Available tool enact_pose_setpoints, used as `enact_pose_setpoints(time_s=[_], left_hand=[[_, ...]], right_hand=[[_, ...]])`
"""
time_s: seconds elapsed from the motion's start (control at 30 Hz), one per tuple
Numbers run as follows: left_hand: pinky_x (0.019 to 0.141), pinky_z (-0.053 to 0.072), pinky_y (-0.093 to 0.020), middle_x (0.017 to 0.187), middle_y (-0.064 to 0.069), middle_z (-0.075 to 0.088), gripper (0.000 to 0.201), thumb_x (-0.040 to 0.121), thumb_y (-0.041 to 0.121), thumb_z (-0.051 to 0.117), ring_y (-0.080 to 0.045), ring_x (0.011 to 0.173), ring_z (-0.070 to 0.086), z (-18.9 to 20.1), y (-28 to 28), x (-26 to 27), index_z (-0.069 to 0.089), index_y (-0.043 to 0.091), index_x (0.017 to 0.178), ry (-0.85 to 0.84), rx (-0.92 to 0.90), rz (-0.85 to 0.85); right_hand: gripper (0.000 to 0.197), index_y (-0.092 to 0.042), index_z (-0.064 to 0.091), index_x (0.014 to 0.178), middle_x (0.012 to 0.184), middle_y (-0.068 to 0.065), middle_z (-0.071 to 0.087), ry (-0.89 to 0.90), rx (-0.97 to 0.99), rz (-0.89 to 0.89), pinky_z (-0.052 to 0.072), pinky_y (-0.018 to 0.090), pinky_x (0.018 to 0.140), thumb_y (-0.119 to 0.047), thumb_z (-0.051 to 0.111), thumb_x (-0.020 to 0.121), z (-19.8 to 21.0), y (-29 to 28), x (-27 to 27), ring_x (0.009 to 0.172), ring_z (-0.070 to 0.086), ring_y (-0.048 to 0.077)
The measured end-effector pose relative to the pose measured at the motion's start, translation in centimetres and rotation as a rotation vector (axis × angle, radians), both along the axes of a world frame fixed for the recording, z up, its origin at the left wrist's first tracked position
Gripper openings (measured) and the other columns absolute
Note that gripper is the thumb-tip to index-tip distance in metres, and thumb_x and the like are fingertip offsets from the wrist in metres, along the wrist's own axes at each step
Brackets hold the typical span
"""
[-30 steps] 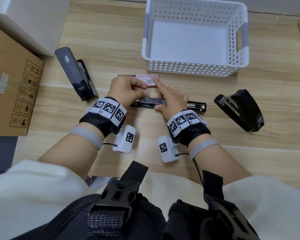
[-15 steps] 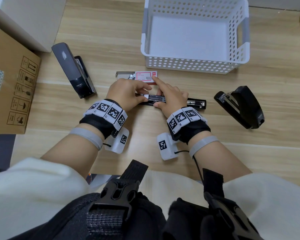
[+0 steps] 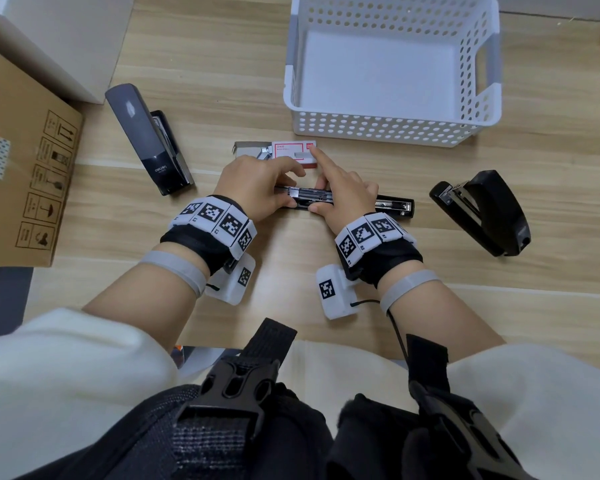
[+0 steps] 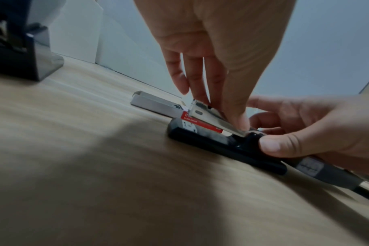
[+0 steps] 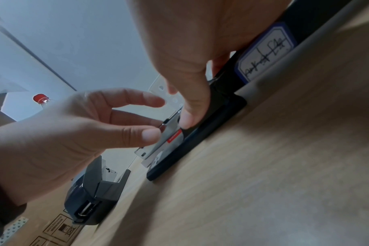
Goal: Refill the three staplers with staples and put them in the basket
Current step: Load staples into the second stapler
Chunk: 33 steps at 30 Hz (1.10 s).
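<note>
A black stapler (image 3: 392, 205) lies opened flat on the table in front of me, its metal magazine (image 4: 213, 116) exposed. My left hand (image 3: 284, 188) pinches the magazine's left end between thumb and fingers. My right hand (image 3: 329, 199) grips the stapler's middle, thumb on the black base (image 4: 242, 146), index finger stretched towards the red-and-white staple box (image 3: 293, 154) just behind. A grey stapler (image 3: 146, 140) stands open at the left, and a second black stapler (image 3: 482, 216) lies at the right. The white perforated basket (image 3: 392, 133) at the back holds nothing.
A brown cardboard box (image 3: 25, 168) fills the left edge with a white box (image 3: 56, 39) behind it. Bare wooden tabletop (image 3: 291, 271) lies between the stapler and my body.
Both hands stay on the opened stapler. My left hand has shifted slightly, and more of the metal magazine shows between the hands than a second ago.
</note>
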<state>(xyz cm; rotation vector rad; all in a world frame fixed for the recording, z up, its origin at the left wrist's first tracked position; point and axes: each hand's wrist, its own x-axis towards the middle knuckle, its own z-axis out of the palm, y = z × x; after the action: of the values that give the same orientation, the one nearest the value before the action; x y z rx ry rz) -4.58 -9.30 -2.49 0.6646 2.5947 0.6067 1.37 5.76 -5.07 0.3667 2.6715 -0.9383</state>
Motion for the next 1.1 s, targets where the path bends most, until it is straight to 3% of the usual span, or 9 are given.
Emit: enact_pose_setpoints(time_s=[0.1, 0.23, 0.5, 0.57, 0.7, 0.87, 1.1], left_hand=[[0.082, 0.046, -0.034, 0.101, 0.000, 0.070, 0.035, 0.071, 0.028, 0.074, -0.024, 0.098, 0.061, -0.5, -0.4, 0.1, 0.063, 0.026, 0.104, -0.013, 0.007, -0.043], [0.089, 0.040, -0.031, 0.114, 0.003, 0.067, 0.034, 0.074, 0.029, 0.072, -0.022, 0.110, 0.055, -1.5, -1.0, 0.2, 0.066, 0.029, 0.108, 0.002, 0.046, -0.177], [0.087, 0.039, -0.031, 0.107, 0.003, 0.066, 0.026, 0.079, 0.033, 0.067, -0.020, 0.104, 0.054, -2.0, -1.8, 0.0, 0.068, 0.029, 0.105, 0.010, 0.100, -0.153], [0.086, 0.042, -0.031, 0.100, 0.001, 0.067, 0.021, 0.081, 0.033, 0.065, -0.018, 0.098, 0.056, -1.7, -1.7, 0.0, 0.071, 0.023, 0.097, -0.034, 0.190, -0.092], [0.074, 0.041, -0.024, 0.087, 0.002, 0.063, 0.012, 0.085, 0.022, 0.059, -0.013, 0.082, 0.054, -0.8, -1.3, -1.1, 0.066, 0.013, 0.091, -0.022, 0.331, 0.257], [0.084, 0.047, -0.034, 0.093, -0.003, 0.066, 0.010, 0.085, 0.023, 0.055, -0.023, 0.092, 0.059, -1.0, -1.5, -3.6, 0.063, 0.018, 0.089, 0.012, 0.144, 0.414], [0.074, 0.041, -0.029, 0.102, -0.008, 0.067, 0.012, 0.082, 0.020, 0.055, -0.029, 0.095, 0.060, -2.1, -0.5, -5.5, 0.066, 0.020, 0.086, -0.052, -0.119, 0.393]], right_hand=[[0.085, -0.044, 0.018, 0.140, 0.094, -0.014, 0.051, -0.003, 0.003, -0.003, 0.022, 0.034, 0.082, -0.018, 0.068, 0.076, 0.0, -0.1, 0.0, 0.097, 0.045, 0.014], [0.084, -0.044, 0.017, 0.140, 0.096, -0.013, 0.050, -0.011, 0.007, -0.001, 0.021, 0.033, 0.081, -0.019, 0.068, 0.077, 0.1, -0.1, 0.0, 0.099, 0.045, 0.014], [0.078, -0.044, 0.023, 0.138, 0.105, -0.009, 0.057, -0.023, -0.004, 0.021, 0.019, 0.031, 0.081, -0.021, 0.068, 0.078, 0.5, 0.1, -0.1, 0.103, 0.046, 0.015], [0.078, -0.044, 0.024, 0.138, 0.105, -0.009, 0.057, -0.019, -0.008, 0.017, 0.019, 0.031, 0.080, -0.021, 0.068, 0.077, 0.5, 0.1, -0.1, 0.103, 0.046, 0.015], [0.077, -0.043, 0.027, 0.137, 0.104, -0.008, 0.058, -0.022, -0.039, 0.004, 0.019, 0.031, 0.081, -0.020, 0.069, 0.077, 0.6, 0.2, -0.1, 0.102, 0.047, 0.016], [0.073, -0.042, 0.031, 0.136, 0.105, -0.008, 0.058, -0.031, -0.056, -0.007, 0.017, 0.029, 0.084, -0.020, 0.069, 0.077, 0.6, 0.4, -0.2, 0.103, 0.046, 0.015], [0.068, -0.045, 0.035, 0.132, 0.104, -0.010, 0.057, -0.031, -0.034, 0.022, 0.017, 0.029, 0.084, -0.022, 0.069, 0.077, 0.4, 0.4, -0.2, 0.104, 0.046, 0.014]])
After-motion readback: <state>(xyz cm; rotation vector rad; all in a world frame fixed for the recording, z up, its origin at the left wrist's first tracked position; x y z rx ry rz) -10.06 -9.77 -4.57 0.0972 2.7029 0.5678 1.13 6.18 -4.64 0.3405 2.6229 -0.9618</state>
